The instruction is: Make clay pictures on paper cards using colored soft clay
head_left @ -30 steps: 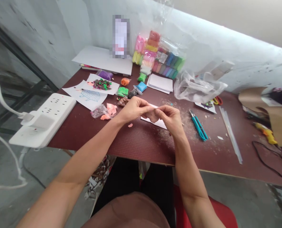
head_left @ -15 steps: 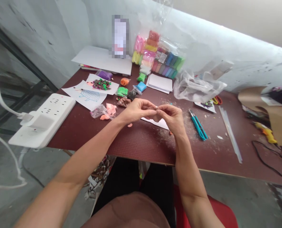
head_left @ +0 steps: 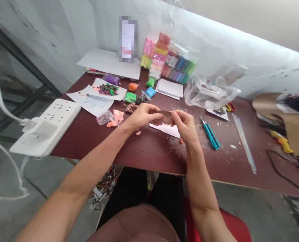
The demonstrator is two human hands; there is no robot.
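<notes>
Between my two hands is a small, flat brown piece (head_left: pixel 166 113), which looks like modelling clay. My left hand (head_left: pixel 147 116) pinches its left end between thumb and fingers, and my right hand (head_left: pixel 183 121) pinches the right end. Fingertips partly cover both ends. Just below the hands lies a white paper (head_left: pixel 166 130) on the table. Left of my left hand are a bag of brown clay (head_left: pixel 131 108), partly hidden by the hand, and a peach clay lump (head_left: pixel 118 116) in an opened bag.
Packs of coloured clay (head_left: pixel 178 67) lean on the wall. A teal cutter (head_left: pixel 210 134), clear sticks (head_left: pixel 244 144) and a yellow glue gun (head_left: pixel 283 141) lie to the right. A white power strip (head_left: pixel 55 116) sits at the left edge, near a paper with a drawing (head_left: pixel 95 102).
My hands have moved slightly apart and turned. The brown piece, mostly hidden by my fingers before, now shows as a flat strip between them.
</notes>
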